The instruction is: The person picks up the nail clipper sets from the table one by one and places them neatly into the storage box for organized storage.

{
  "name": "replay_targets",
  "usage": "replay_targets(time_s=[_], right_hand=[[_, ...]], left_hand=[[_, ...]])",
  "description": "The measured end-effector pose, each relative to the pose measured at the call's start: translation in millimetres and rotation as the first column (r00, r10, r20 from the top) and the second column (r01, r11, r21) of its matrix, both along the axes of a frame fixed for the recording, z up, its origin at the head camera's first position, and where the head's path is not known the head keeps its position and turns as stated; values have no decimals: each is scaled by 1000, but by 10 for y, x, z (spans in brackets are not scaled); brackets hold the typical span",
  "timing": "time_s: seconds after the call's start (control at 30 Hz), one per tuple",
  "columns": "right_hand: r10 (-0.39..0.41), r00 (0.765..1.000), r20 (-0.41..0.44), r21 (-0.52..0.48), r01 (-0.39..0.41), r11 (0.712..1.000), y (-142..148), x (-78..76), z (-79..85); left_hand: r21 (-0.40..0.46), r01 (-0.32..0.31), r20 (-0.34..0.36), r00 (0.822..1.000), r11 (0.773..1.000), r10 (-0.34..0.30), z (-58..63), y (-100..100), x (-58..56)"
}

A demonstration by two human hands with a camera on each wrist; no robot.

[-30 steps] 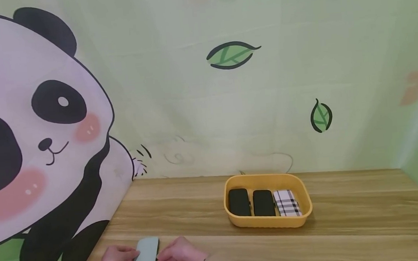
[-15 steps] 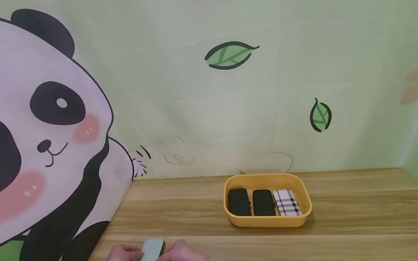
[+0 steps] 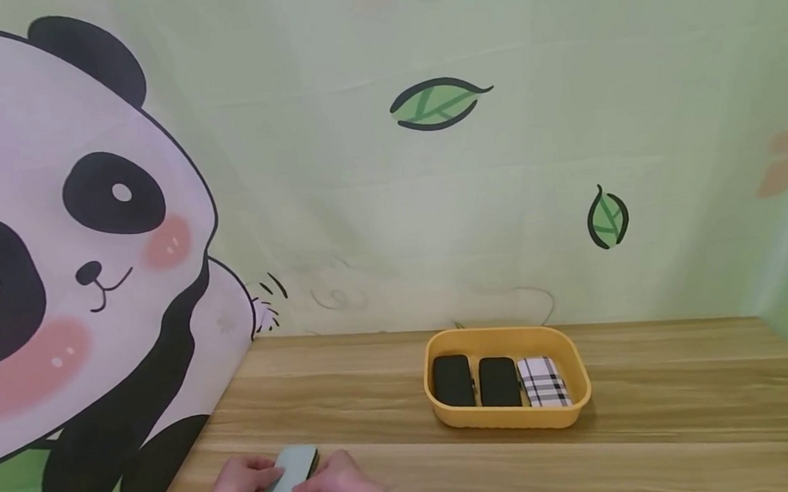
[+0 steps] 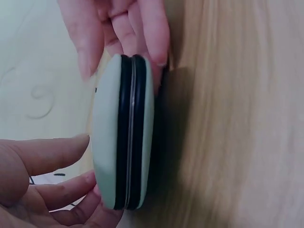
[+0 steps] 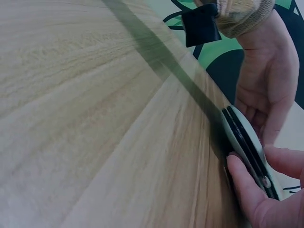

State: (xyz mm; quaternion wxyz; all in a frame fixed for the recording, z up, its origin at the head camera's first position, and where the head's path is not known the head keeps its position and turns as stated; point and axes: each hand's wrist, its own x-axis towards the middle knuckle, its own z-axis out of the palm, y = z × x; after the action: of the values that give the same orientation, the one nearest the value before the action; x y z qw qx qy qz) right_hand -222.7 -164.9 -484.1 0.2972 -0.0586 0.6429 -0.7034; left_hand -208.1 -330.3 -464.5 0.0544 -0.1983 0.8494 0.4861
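Note:
A pale green hard case [image 3: 285, 486], oblong with rounded ends, has two black edge bands and a thin metal line between them, plain in the left wrist view. My left hand [image 3: 238, 486] holds its left side, thumb toward the top face and fingers at the edge. On the opposite side my right hand [image 3: 341, 486] pinches it, thumb on the top face. In the right wrist view, a small round metal snap shows on the case [image 5: 244, 137] near my right fingers. A shadow lies on the table beside it; whether the case touches the wood I cannot tell.
A yellow basket [image 3: 508, 420] stands farther back on the wooden table [image 3: 691, 400]. Inside lie two black cases [image 3: 452, 381] and a plaid case [image 3: 544, 382] in a row. A cloth backdrop [image 3: 332, 166] with a panda print rises behind the table.
The case has shifted a little to the right, and my left hand has moved along with it. My right thumb now reaches over the case's top face; earlier, that hand was at its side.

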Motion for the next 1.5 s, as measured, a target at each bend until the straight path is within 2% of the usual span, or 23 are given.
replay_targets(time_s=[0.33,0.47,0.63,0.93,1.1,1.37,1.5], right_hand=[[-122,992,-15,-32,122,992,-2,-53,-7],[-109,994,-16,-67,108,992,30,-91,-28],[-80,997,-22,-64,79,995,74,-129,-29],[-61,998,-16,-59,60,996,152,-184,7],[-53,999,-9,-60,52,997,175,-241,33],[-56,998,-39,-52,54,997,234,-309,102],[-60,997,-45,-55,57,997,283,-345,121]], left_hand=[[33,-2,-32,999,999,3,19,62,-38],[69,-6,-20,1000,998,7,7,81,-45],[118,-27,35,999,993,23,-6,97,-56],[164,-35,-6,999,986,36,-25,144,-63],[151,-34,-11,999,988,36,17,163,-85],[134,3,-13,1000,991,-1,134,218,-114],[136,9,-43,999,991,-3,176,279,-135]])
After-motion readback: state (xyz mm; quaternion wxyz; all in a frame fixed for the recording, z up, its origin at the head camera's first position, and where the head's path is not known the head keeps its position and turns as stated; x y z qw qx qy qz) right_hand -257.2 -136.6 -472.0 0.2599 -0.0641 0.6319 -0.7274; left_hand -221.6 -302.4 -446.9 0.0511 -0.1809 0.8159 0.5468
